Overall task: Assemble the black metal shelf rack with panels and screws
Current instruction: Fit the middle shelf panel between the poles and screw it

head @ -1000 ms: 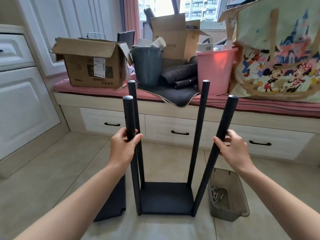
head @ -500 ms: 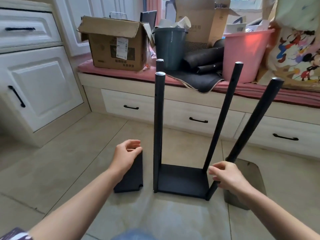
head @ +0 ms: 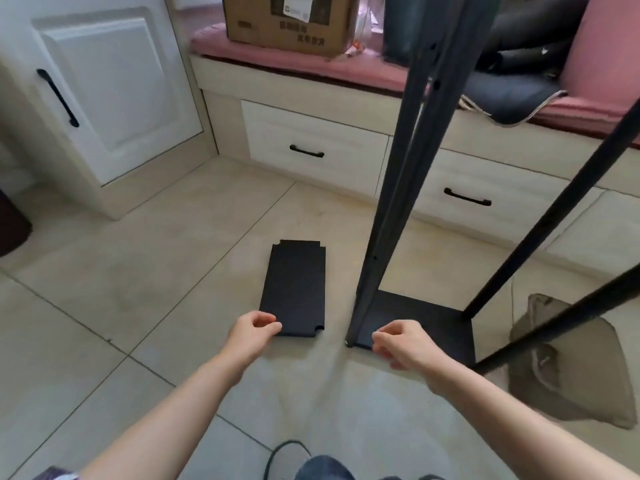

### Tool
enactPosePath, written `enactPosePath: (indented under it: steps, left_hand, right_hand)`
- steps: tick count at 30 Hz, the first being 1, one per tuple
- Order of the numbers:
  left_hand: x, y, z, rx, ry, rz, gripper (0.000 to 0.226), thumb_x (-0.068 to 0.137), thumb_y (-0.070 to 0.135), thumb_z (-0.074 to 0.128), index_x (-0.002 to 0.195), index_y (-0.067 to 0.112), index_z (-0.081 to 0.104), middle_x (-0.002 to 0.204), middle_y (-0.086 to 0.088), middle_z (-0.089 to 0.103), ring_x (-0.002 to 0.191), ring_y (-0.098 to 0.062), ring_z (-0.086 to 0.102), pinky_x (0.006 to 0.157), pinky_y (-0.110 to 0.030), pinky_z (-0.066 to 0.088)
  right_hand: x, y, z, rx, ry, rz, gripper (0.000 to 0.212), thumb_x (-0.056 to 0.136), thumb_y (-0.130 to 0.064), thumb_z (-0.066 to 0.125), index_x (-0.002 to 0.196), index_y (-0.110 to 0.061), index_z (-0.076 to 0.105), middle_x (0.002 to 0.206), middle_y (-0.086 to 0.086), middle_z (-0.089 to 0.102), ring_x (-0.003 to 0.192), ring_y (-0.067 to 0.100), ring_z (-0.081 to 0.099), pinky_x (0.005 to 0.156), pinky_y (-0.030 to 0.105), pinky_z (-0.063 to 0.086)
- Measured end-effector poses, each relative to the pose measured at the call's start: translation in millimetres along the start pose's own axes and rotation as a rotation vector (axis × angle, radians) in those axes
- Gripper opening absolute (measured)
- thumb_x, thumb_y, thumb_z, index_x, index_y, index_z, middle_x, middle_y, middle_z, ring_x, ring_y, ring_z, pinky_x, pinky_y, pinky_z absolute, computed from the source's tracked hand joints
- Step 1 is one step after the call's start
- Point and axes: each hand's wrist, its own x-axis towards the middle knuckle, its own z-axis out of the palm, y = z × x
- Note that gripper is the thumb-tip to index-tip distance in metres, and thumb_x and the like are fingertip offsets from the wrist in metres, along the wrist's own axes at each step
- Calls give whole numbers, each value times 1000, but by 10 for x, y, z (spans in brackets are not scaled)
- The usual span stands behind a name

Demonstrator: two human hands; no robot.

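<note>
The partly built black rack stands on the tiled floor: its bottom panel (head: 426, 317) carries several upright black posts, the nearest (head: 398, 168) at its front-left corner. A loose black panel (head: 294, 289) lies flat on the floor just left of the rack. My left hand (head: 254, 330) hovers at that panel's near-left corner, fingers loosely curled, gripping nothing. My right hand (head: 403, 344) hangs over the front edge of the bottom panel, beside the foot of the nearest post, also loosely curled and holding nothing.
A blurred clear plastic bin (head: 568, 368) sits on the floor right of the rack. Behind runs a window seat with drawers (head: 311, 150), a pink cushion (head: 277, 60) and a cardboard box (head: 287, 22). A white cabinet door (head: 114, 91) stands at left.
Both hands have let go of the posts and dropped to floor level. My view has tilted down and left, bringing the whole loose panel into sight.
</note>
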Motion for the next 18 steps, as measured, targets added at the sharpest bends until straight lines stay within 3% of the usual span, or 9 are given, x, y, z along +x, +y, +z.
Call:
enactPosePath:
  steps: [7,9,11,13,15,18]
  left_hand:
    - [481,-303,62,50,19,-135,34,94,20,67,125,10,56,123,-12,63,116,-32,60,103,-44,49]
    - [601,-374,88,57,39,-150,40,93,20,67,128,9,53,124,-10,62,114,-30,60,99,-40,49]
    - [656,-392,123,86,54,-141,44,92,22,67,131,10,51,126,-7,59,107,-23,56,89,-30,45]
    - [752,-438,149,81,64,-154,47,91,22,67,133,11,48,127,-5,55,104,-19,51,86,-28,41]
    - [862,-449,175,9,61,-181,52,90,19,68,136,10,45,132,-6,53,109,-20,52,95,-34,47]
    - [999,-444,196,-65,90,-226,62,90,17,68,144,10,40,143,-9,47,124,-26,52,107,-42,45]
  right_hand:
    - [458,12,595,-204,-164,-31,26,93,-24,55,90,0,62,86,8,62,77,16,54,69,30,45]
    - [594,-10,777,-263,-209,-22,27,94,-29,55,106,-6,60,99,9,64,89,21,61,80,32,51]
    - [694,-16,898,-242,-229,-3,45,96,-31,56,127,1,53,111,16,64,103,30,63,95,42,52]
    - [819,-30,1042,-198,-262,10,52,97,-29,57,139,-2,43,100,8,60,99,26,64,95,43,52]
    - [957,-38,1152,-159,-273,56,54,98,-26,56,142,-4,35,96,5,56,92,23,61,93,43,52]
    - [1136,-25,1256,-250,-252,92,51,97,-27,55,136,-4,31,109,12,58,98,26,62,94,46,54]
